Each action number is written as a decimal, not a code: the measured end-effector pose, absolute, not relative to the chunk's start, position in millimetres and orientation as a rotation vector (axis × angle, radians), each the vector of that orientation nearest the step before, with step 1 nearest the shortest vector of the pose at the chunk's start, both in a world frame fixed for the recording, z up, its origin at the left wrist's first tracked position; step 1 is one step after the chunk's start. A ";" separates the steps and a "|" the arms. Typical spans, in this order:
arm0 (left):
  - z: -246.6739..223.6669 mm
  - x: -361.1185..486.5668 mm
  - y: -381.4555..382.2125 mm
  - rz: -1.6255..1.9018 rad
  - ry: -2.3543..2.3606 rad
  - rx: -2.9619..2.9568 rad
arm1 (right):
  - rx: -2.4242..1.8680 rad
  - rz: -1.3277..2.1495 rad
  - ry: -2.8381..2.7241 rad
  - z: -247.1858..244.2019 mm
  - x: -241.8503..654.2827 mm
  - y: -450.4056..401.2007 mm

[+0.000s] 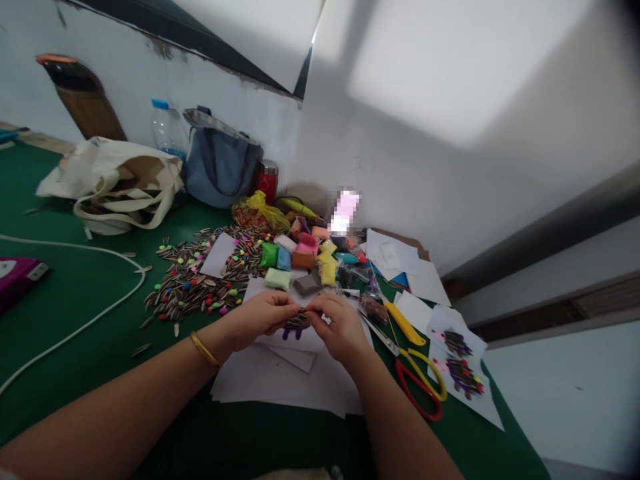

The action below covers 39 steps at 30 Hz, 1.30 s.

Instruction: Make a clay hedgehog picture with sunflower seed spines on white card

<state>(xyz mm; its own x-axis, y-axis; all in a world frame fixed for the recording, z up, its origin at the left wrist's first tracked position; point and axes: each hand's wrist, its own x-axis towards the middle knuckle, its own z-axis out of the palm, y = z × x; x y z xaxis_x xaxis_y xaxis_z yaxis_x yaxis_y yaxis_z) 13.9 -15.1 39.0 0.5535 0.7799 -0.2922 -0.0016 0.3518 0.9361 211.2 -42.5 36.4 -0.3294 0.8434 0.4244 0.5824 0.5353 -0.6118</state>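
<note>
Over the white paper point(295, 383), my left hand point(265, 313) pinches a small figure point(296, 323) covered in sunflower seeds, with purple legs pointing down. My right hand point(337, 327) meets it from the other side, thumb and fingers closed at its edge; whatever lies between those fingertips is too small to make out. A cut paper strip point(293, 357) lies below the hands. Just beyond are packs of coloured clay, among them green point(269, 254), brown point(303, 259) and yellow point(328, 270) ones. To the left spreads a pile of sunflower seeds point(193, 293) mixed with brightly coloured ones.
Red-and-yellow-handled scissors point(420, 390) and a yellow utility knife point(405, 323) lie at the right. Beside them, a sheet point(483, 400) carries two seed figures. A blue bag point(220, 163), cream tote point(125, 180) and red flask point(267, 181) stand behind. A white cable point(100, 317) crosses the left side.
</note>
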 end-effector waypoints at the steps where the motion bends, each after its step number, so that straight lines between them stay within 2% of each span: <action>1: 38.9 12.8 -13.6 0.604 0.876 1.115 | -1.174 0.456 -2.049 36.5 212.6 -41.9; 12: 35.8 7.8 -3.8 0.710 1.074 1.065 | -1.466 0.386 -2.165 29.2 224.5 -31.4; 22: 29.5 14.4 -6.5 0.723 1.003 1.429 | -1.357 0.476 -2.004 30.1 206.3 -41.5; 28: 37.2 13.7 -9.5 0.694 1.012 1.401 | -1.187 0.511 -1.949 32.6 204.8 -43.7; 39: 36.3 11.5 -12.5 0.609 0.929 1.285 | -1.182 0.508 -1.935 36.9 206.0 -43.7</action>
